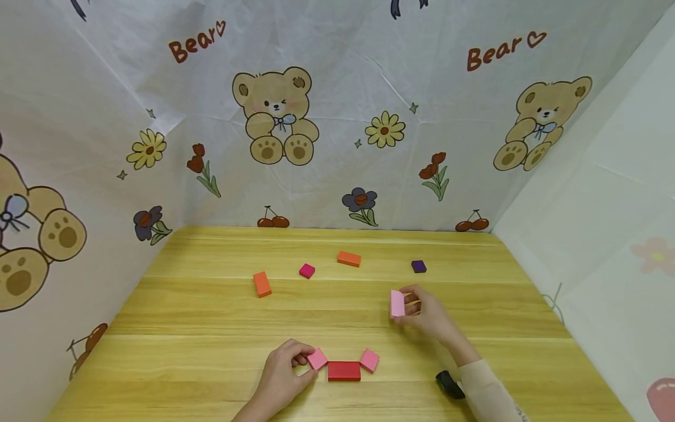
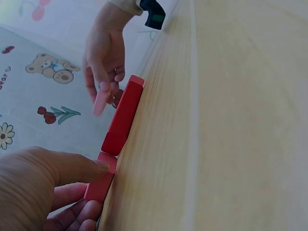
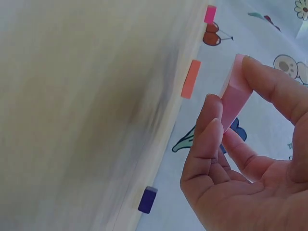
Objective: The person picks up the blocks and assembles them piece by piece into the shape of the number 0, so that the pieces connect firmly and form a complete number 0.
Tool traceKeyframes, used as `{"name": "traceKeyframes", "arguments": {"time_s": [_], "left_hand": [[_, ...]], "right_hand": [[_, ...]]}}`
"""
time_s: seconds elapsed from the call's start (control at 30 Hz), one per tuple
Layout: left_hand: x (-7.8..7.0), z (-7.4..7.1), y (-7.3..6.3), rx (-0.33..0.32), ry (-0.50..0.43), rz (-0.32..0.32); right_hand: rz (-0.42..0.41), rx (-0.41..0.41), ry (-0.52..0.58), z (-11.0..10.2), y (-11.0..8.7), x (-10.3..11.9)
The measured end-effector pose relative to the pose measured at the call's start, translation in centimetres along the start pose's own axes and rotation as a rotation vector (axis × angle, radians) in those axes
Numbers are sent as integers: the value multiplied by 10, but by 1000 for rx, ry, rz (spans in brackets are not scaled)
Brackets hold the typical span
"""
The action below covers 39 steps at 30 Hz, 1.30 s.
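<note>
Head view: left hand (image 1: 282, 373) and right hand (image 1: 428, 315) both gripping

The left pinches one of two small pink blocks (image 1: 317, 359), at the left end of one red block (image 1: 344, 371); the other sits at its right end. The right, forearm reaching forward, pinches one pale pink block (image 1: 397, 304) above the table (image 1: 200, 334). Farther back lie two orange blocks (image 1: 262, 285), one magenta block (image 1: 307, 271) and one purple block (image 1: 419, 266).

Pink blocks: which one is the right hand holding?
The pale pink oblong block, apart from the red block; the squarish pink block in the left hand and its twin at the red block's right end are deeper pink.
</note>
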<state>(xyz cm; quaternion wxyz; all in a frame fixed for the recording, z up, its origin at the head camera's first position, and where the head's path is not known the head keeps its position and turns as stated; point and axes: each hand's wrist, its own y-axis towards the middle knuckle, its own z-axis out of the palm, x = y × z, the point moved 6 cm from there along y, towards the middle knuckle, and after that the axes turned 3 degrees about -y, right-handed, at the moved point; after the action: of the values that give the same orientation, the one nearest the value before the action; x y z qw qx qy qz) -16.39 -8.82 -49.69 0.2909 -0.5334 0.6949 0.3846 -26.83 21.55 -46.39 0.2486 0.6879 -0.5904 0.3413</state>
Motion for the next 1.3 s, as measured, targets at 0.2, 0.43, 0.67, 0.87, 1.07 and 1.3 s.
{"name": "traceKeyframes", "arguments": {"time_s": [0.2, 0.43, 0.67, 0.87, 1.07, 1.3], "left_hand": [[0, 0, 1, 4, -3, -4], [0, 0, 0, 6, -5, -4], [-1, 0, 0, 8, -8, -8], [-1, 0, 0, 3, -8, -2], [-2, -1, 0, -12, 1, 16], [-1, 0, 0, 1, -5, -5]], "right_hand": [[-24, 17, -27, 9, -5, 11], [-51, 31, -67, 20, -9, 22], [-103, 59, -93, 30, -12, 27], [-126, 86, -92, 37, -16, 32], [-161, 125, -88, 44, -18, 37], [-180, 166, -84, 51, -20, 38]]}}
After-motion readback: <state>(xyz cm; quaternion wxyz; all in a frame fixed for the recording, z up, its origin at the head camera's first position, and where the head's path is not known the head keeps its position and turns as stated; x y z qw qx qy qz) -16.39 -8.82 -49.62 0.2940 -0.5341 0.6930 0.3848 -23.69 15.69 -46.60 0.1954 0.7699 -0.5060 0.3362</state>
